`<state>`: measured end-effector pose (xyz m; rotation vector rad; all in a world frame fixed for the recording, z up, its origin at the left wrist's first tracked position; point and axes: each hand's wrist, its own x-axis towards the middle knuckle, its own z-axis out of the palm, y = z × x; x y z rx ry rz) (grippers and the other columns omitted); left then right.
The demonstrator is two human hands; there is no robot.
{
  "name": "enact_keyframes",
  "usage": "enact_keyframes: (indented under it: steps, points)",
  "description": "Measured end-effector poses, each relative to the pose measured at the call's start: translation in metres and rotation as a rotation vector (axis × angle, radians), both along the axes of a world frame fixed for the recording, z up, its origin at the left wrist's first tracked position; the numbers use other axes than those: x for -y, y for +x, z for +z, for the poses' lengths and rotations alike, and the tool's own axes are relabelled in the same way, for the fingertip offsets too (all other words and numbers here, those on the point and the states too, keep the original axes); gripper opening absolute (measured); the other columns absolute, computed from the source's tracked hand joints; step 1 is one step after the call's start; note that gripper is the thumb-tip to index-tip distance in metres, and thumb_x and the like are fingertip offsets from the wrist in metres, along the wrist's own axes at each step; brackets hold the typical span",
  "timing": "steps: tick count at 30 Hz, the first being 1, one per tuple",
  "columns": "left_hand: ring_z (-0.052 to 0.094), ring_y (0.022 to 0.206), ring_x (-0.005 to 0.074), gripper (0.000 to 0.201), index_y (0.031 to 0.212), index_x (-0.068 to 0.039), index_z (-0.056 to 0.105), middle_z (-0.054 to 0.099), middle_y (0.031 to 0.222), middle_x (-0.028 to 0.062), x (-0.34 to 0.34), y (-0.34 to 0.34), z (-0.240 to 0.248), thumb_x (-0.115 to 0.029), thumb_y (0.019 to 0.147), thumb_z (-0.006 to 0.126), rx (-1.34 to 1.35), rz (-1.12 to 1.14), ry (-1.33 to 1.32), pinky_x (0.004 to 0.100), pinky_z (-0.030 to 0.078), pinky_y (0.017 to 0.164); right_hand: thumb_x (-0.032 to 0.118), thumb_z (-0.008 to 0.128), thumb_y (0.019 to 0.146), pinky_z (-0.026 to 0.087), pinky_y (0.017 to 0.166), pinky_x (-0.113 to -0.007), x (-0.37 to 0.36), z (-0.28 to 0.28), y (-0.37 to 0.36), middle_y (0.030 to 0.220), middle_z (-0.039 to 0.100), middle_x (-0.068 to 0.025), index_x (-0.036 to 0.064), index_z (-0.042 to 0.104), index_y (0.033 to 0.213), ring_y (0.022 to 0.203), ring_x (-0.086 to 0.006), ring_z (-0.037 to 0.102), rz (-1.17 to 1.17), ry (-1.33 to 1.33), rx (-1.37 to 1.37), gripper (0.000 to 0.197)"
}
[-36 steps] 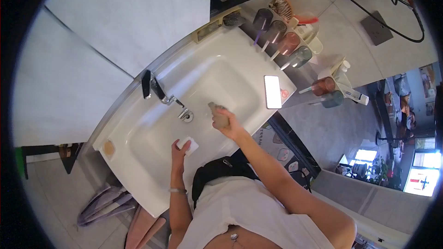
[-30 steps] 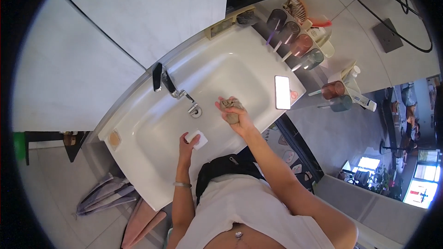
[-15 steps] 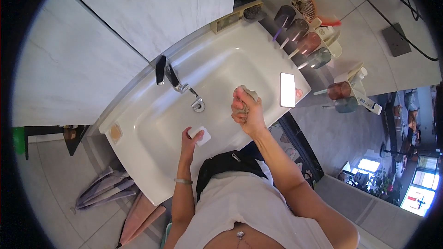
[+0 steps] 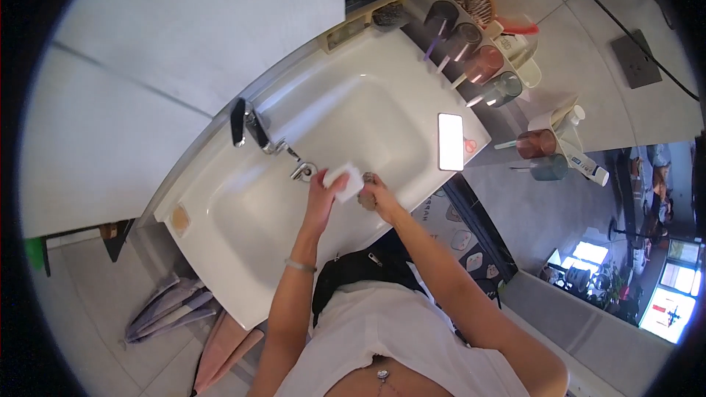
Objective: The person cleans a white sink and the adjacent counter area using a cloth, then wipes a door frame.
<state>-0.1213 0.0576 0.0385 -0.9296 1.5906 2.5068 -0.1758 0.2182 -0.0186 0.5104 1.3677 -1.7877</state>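
Note:
Over the white washbasin point(image 4: 243, 250), my left hand point(image 4: 321, 198) grips a white rectangular sponge point(image 4: 346, 181) between thumb and fingers. Just to its right, my right hand point(image 4: 382, 197) is closed around a small grey-beige crumpled wad point(image 4: 367, 201), whose kind I cannot make out. The two held things are close together, near the basin's front side. Behind my left hand, the chrome tap point(image 4: 254, 126) stands at the back rim with its jointed spout extension point(image 4: 296, 162) reaching over the bowl.
On the right rim lies a phone point(image 4: 451, 142) with a bright screen. Tinted cups point(image 4: 482, 65) with toothbrushes hang on the right wall near a hairbrush point(image 4: 474, 0). A soap dish point(image 4: 179, 218) sits at the left corner; towels point(image 4: 169, 309) hang at lower left.
My right hand has come down and left with the wad, opening its tight squeeze somewhat. My left hand has moved up and right with the sponge, so both are now side by side.

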Motion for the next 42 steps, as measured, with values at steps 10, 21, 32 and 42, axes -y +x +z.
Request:
enact_keyframes:
  steps: [10,21,32,42]
  points:
    - [0.052,0.069,0.0077,0.052,0.095,-0.010,0.063,0.063,0.090,-0.0018,-0.086,-0.238,-0.012,-0.049,0.064,0.080,0.168,-0.194,-0.015,0.0243,0.039,0.059,0.006,0.059,0.072,0.047,0.079,-0.031,-0.019,-0.046,-0.009,0.106,0.057,-0.0077,0.0037,0.040,0.132,0.094,-0.0188,0.056,-0.010,-0.177,0.028,0.063]
    - [0.056,0.074,0.0129,0.057,0.103,-0.005,0.066,0.063,0.098,0.0052,-0.073,-0.235,0.004,-0.052,0.071,0.075,0.209,-0.270,-0.147,0.0249,0.045,0.068,-0.004,0.063,0.071,0.047,0.074,-0.029,-0.038,0.029,-0.035,0.096,0.057,-0.0056,0.0082,0.040,0.132,0.083,-0.0158,0.054,0.084,-0.327,0.027,0.066]
    - [0.060,0.059,0.0147,0.019,0.080,0.004,0.064,0.059,0.063,0.0057,-0.019,-0.061,0.120,-0.013,0.089,0.062,-0.401,-0.448,0.092,0.0277,0.050,0.057,-0.002,0.071,0.069,0.029,0.049,-0.024,-0.001,0.163,-0.029,0.068,0.048,0.0009,0.0055,0.056,0.086,0.054,-0.0086,0.038,0.475,-0.736,0.373,0.024]
    - [0.029,0.036,0.0046,0.025,0.081,-0.001,0.049,0.034,0.047,-0.0036,-0.023,-0.027,0.092,-0.018,0.099,0.046,-0.250,-0.005,-0.158,0.0219,0.029,0.036,0.006,0.070,0.064,0.045,0.053,-0.035,0.046,0.108,0.020,0.061,0.060,-0.0100,0.0007,0.060,0.071,0.056,-0.0231,0.058,0.592,0.264,-0.534,0.013]
